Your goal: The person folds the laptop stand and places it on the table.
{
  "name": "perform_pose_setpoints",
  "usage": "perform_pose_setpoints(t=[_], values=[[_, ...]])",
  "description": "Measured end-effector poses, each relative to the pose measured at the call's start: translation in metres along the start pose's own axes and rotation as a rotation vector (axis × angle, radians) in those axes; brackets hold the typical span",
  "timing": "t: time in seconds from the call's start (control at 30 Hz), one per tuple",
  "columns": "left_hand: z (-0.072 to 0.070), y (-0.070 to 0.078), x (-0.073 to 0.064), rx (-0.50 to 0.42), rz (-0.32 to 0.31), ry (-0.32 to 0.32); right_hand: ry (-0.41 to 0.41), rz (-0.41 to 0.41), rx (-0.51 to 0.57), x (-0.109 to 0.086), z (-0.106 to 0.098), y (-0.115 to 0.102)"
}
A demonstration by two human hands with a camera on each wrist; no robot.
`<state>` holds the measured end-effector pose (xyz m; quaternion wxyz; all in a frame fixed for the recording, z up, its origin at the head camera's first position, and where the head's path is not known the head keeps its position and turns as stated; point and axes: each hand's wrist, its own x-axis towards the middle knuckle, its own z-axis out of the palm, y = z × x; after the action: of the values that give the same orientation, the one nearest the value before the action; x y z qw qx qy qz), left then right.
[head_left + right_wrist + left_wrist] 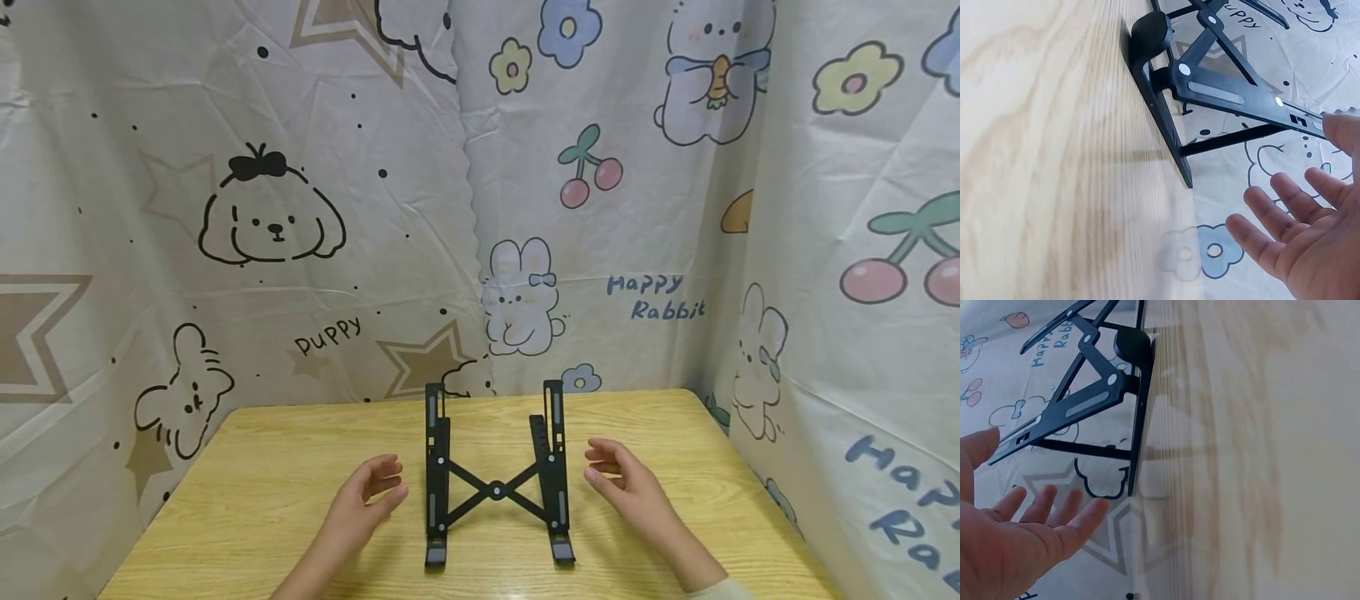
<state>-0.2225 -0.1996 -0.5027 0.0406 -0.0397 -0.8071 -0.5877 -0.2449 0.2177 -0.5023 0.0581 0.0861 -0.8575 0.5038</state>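
Observation:
A black folding laptop stand (497, 491) stands unfolded on the table, its crossed bars joined at a central pivot. Grey pads line its two long arms, and a lipped foot ends each arm at the near side. To its left, my left hand (365, 498) hovers with fingers loosely bent and nothing in them. My right hand (628, 483) mirrors it on the other side, also holding nothing. Both wrist views show spread, relaxed fingers beside the stand's raised arms: the left hand (1029, 540) and the right hand (1310, 240) are apart from it.
The stand rests on a light wood-grain table (300, 450) with rounded far corners. Behind it and along the right side hangs a pale curtain (420, 250) printed with puppies, rabbits, stars and cherries.

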Motion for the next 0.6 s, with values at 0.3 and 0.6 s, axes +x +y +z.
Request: perform_pose_setpoints(t=[0.3,0.6], values=[[0.014,0.001,0.005,-0.137,-0.074,-0.022,-0.040,0.022,0.140,0.002,0.009,-0.001],[0.025,-0.002,0.008,-0.213,-0.130,-0.040,-0.085,0.094,0.294,0.006,0.018,-0.001]])
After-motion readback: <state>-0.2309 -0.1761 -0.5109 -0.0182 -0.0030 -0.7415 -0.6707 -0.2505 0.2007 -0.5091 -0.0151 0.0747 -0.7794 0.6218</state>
